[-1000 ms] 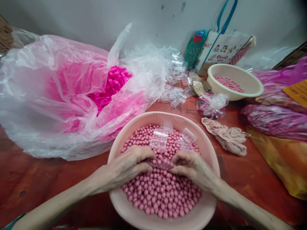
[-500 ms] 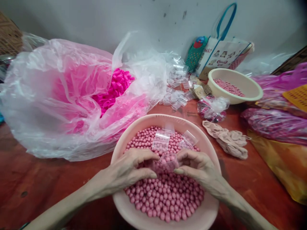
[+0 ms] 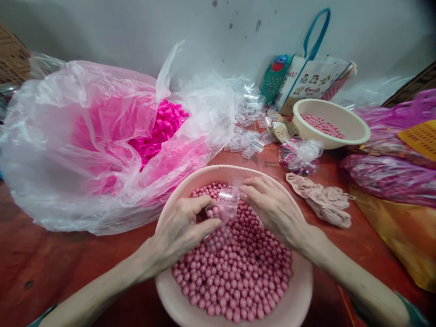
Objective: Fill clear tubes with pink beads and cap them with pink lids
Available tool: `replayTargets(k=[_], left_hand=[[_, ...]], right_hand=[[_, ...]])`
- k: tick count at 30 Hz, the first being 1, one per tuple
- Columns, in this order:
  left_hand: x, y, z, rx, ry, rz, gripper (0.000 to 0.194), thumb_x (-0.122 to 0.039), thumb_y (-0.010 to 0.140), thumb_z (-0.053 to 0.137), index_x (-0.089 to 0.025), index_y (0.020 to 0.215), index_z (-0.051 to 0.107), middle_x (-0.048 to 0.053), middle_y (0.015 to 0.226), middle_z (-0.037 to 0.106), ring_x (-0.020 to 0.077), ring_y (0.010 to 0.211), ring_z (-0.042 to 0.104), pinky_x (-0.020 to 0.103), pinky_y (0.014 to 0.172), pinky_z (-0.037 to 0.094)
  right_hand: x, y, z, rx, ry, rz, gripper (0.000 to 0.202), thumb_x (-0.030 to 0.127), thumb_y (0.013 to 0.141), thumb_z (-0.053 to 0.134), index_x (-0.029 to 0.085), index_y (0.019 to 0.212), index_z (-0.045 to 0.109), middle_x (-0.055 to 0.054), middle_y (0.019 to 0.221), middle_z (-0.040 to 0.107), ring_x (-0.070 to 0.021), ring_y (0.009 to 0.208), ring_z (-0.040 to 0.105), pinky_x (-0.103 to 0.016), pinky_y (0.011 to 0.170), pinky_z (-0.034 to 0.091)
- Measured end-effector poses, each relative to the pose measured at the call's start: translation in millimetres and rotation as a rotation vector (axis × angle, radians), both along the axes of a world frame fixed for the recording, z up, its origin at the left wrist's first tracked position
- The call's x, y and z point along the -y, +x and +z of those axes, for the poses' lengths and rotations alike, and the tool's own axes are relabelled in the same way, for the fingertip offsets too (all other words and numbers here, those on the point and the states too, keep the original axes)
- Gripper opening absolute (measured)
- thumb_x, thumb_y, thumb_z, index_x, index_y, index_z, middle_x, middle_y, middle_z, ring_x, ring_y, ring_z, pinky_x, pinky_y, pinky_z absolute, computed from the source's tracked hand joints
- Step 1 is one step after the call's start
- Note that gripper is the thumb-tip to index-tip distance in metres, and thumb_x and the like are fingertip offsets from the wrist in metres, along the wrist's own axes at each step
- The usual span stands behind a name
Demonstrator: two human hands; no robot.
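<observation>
My left hand (image 3: 184,227) pinches a small clear plastic sleeve of pink beads (image 3: 213,211) between thumb and fingers, above the left side of a pale pink basin (image 3: 170,295). Loose round pink beads (image 3: 235,277) fill much of that basin. Over its far side, my right hand (image 3: 272,206) has its fingers bent together at the edge of a clear plastic sleeve (image 3: 235,180); its thumb is hidden. Between the hands, another clear sleeve (image 3: 229,199) rests on the beads. A further clear piece (image 3: 218,238) shows below my left thumb.
A large translucent bag (image 3: 44,150) of bright pink plastic parts (image 3: 163,125) spreads at left. Behind the basin lie loose clear sleeves (image 3: 247,141). On the right are a cream bowl (image 3: 357,134) of beads, a tied bag (image 3: 301,154), crumpled beige cloth (image 3: 318,200) and purple packages (image 3: 388,179).
My right hand has let go of the filled sleeve and moved up to the clear pieces at the far side. My left hand has shifted slightly left and up, keeping the filled sleeve.
</observation>
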State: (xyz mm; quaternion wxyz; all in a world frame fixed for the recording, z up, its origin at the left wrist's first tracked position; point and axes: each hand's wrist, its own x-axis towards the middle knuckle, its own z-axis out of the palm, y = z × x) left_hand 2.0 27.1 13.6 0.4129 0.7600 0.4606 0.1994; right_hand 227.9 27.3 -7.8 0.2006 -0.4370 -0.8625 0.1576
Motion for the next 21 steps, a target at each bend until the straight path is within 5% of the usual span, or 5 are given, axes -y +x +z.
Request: replayTargets(k=[3, 6, 16, 21], left_hand=[[-8, -2, 2.7, -0.130, 0.221, 0.046, 0.007, -0.018, 0.085, 0.054, -0.014, 0.080, 0.058, 0.001, 0.076, 0.059, 0.0154, 0.071, 0.054, 0.029, 0.066, 0.039], [-20, -5, 0.0, -0.174, 0.361, 0.040, 0.008, -0.017, 0.088, 0.050, -0.014, 0.088, 0.057, 0.003, 0.084, 0.060, 0.0167, 0.077, 0.056, 0.029, 0.070, 0.040], [-57, 8, -23.4, -0.155, 0.312, -0.135, 0.015, -0.023, 0.086, 0.054, -0.017, 0.073, 0.055, 0.000, 0.081, 0.057, 0.0132, 0.066, 0.051, 0.026, 0.061, 0.039], [-74, 16, -30.1, -0.142, 0.297, -0.181, 0.009, -0.023, 0.083, 0.058, -0.016, 0.076, 0.059, -0.001, 0.077, 0.058, 0.0138, 0.067, 0.053, 0.025, 0.061, 0.042]], right_hand=[[-22, 0, -8.3, 0.169, 0.016, 0.147, 0.028, 0.010, 0.090, 0.040, 0.015, 0.115, 0.051, -0.013, 0.122, 0.052, -0.0244, 0.116, 0.043, -0.046, 0.100, 0.036], [-23, -6, -13.1, 0.204, -0.002, 0.189, 0.021, 0.016, 0.093, 0.041, 0.018, 0.108, 0.055, -0.011, 0.115, 0.054, -0.0247, 0.111, 0.044, -0.048, 0.098, 0.037], [48, -20, -1.3, 0.172, -0.262, 0.097, 0.018, 0.030, 0.093, 0.046, 0.019, 0.098, 0.058, -0.010, 0.111, 0.057, -0.0257, 0.107, 0.048, -0.043, 0.091, 0.044], [26, -7, -5.5, 0.051, -0.187, 0.071, 0.019, 0.027, 0.095, 0.043, 0.020, 0.102, 0.059, -0.010, 0.111, 0.059, -0.0215, 0.099, 0.055, -0.037, 0.085, 0.048]])
